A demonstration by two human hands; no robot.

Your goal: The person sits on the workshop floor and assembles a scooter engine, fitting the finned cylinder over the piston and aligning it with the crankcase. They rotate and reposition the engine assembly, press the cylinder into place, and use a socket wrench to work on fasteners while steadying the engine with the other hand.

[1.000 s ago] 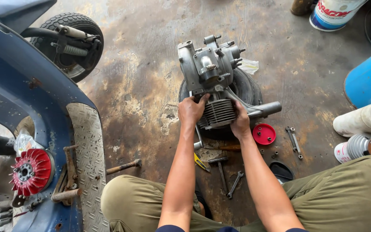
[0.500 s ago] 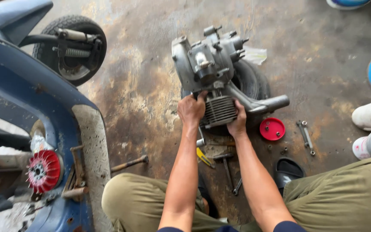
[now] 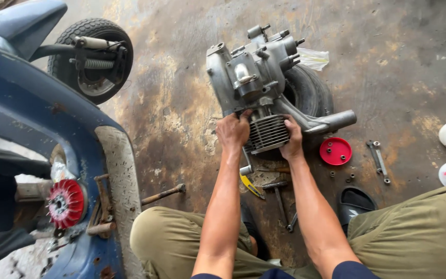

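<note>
the left hand (image 3: 232,130) is curling its fingers over the near left edge of the finned cylinder (image 3: 267,133), and the right hand (image 3: 292,140) is clasping its right side, both wrapped tight. the hands are gripping the same spots as a moment ago, so the hold is steady. the cylinder is sitting at the near end of the engine (image 3: 254,77), which is leaning on a tyre (image 3: 311,93) on the floor (image 3: 181,113). a red cap (image 3: 335,151), wrench (image 3: 378,161) and hammer (image 3: 163,194) are lying near.
</note>
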